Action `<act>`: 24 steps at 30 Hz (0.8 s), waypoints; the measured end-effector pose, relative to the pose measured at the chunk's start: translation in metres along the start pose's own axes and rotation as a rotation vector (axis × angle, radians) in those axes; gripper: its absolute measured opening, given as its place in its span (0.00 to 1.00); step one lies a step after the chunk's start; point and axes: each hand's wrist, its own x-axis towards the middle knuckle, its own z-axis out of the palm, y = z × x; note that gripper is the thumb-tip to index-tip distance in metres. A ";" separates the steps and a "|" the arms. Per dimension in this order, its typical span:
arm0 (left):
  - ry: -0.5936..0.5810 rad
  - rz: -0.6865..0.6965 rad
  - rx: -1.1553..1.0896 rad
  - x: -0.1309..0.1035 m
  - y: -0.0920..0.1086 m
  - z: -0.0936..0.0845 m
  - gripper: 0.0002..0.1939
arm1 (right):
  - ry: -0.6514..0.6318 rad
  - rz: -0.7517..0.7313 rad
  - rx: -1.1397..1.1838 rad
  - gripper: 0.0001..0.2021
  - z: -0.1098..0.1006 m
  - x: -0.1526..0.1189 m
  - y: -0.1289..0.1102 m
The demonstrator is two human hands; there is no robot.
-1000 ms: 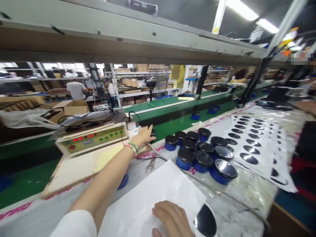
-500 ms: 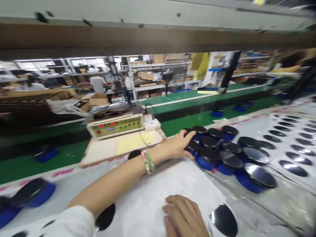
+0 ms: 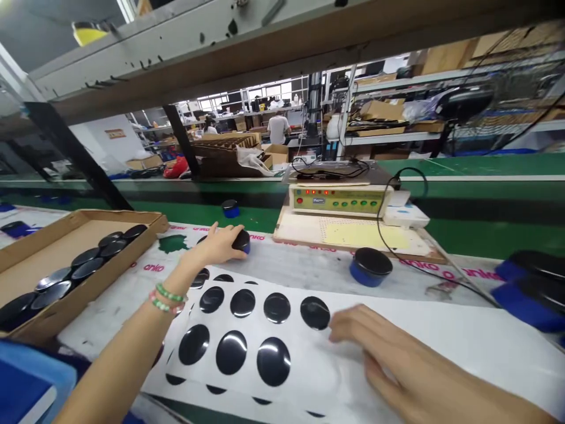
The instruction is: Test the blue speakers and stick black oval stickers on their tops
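Observation:
My left hand (image 3: pixel 219 244), with beaded bracelets on its wrist, reaches to the far side of the bench. Its fingers and thumb are around a round blue container with a black top (image 3: pixel 241 241). Part of another dark round thing shows behind this hand. My right hand (image 3: pixel 375 347) hovers over a white sheet (image 3: pixel 318 359), fingers slightly bent and thumb apart, nothing seen in it. Close to its fingertips is a glossy black disc (image 3: pixel 315 312), one of several in rows on the sheet. More such sheets lie underneath.
An open cardboard tray (image 3: pixel 145 227) at left holds several black-topped containers. A control box with red lights (image 3: pixel 338 199) stands on a board behind. One blue container (image 3: pixel 371 267) sits before it, others (image 3: pixel 529 288) at right. A green conveyor belt (image 3: pixel 260 215) runs behind; a shelf hangs overhead.
The view has swung left. My left hand has gone from the cluster of blue containers on the right to the bench left of the control box. My right hand has lifted slightly.

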 end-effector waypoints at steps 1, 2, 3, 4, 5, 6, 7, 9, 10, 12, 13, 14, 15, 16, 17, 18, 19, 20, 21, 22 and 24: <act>0.036 0.001 -0.022 -0.012 0.006 0.003 0.26 | -0.062 -0.014 0.072 0.23 0.000 0.020 0.000; 0.073 0.000 -0.039 -0.027 0.015 0.007 0.29 | -0.100 -0.044 0.100 0.24 0.002 0.038 0.002; 0.109 -0.003 -0.078 -0.045 0.027 0.012 0.30 | -0.124 -0.100 0.095 0.24 0.006 0.053 0.005; 0.133 -0.011 -0.123 -0.065 0.040 0.019 0.32 | -0.142 -0.143 0.079 0.24 0.012 0.065 0.009; 0.160 -0.032 -0.187 -0.085 0.053 0.029 0.31 | -0.153 -0.185 0.054 0.23 0.017 0.074 0.013; 0.213 -0.058 -0.361 -0.104 0.065 0.041 0.31 | -0.163 -0.216 0.033 0.23 0.023 0.081 0.017; 0.285 -0.102 -0.504 -0.120 0.075 0.055 0.30 | -0.173 -0.236 0.019 0.22 0.027 0.085 0.020; 0.357 -0.189 -0.675 -0.142 0.089 0.083 0.30 | -0.189 -0.269 -0.004 0.20 0.033 0.089 0.025; 0.378 -0.229 -0.718 -0.148 0.093 0.094 0.31 | -0.196 -0.287 -0.019 0.19 0.034 0.090 0.025; 0.391 -0.268 -0.757 -0.152 0.095 0.108 0.31 | -0.205 -0.320 -0.053 0.17 0.034 0.090 0.025; 0.391 -0.268 -0.770 -0.151 0.095 0.111 0.32 | -0.208 -0.337 -0.073 0.16 0.033 0.090 0.025; 0.389 -0.261 -0.782 -0.149 0.093 0.111 0.32 | -0.211 -0.356 -0.094 0.15 0.032 0.089 0.025; 0.383 -0.254 -0.794 -0.147 0.092 0.110 0.32 | -0.215 -0.377 -0.114 0.13 0.030 0.087 0.024; 0.373 -0.255 -0.803 -0.146 0.092 0.109 0.32 | -0.220 -0.398 -0.130 0.11 0.028 0.085 0.024; 0.362 -0.265 -0.807 -0.144 0.091 0.107 0.32 | -0.223 -0.420 -0.146 0.09 0.025 0.083 0.024; 0.354 -0.283 -0.808 -0.143 0.092 0.106 0.32 | -0.222 -0.441 -0.166 0.08 0.022 0.080 0.024; 0.350 -0.302 -0.806 -0.143 0.092 0.105 0.32 | -0.220 -0.458 -0.190 0.07 0.017 0.077 0.023; 0.348 -0.318 -0.804 -0.142 0.093 0.104 0.32 | -0.213 -0.468 -0.220 0.06 0.012 0.073 0.022; 0.349 -0.328 -0.803 -0.142 0.094 0.103 0.32 | -0.199 -0.475 -0.253 0.07 0.007 0.068 0.021; 0.352 -0.336 -0.807 -0.142 0.095 0.103 0.32 | -0.177 -0.481 -0.286 0.08 0.001 0.062 0.020; 0.349 -0.371 -0.834 -0.145 0.098 0.100 0.34 | -0.122 -0.483 -0.328 0.13 -0.011 0.045 0.016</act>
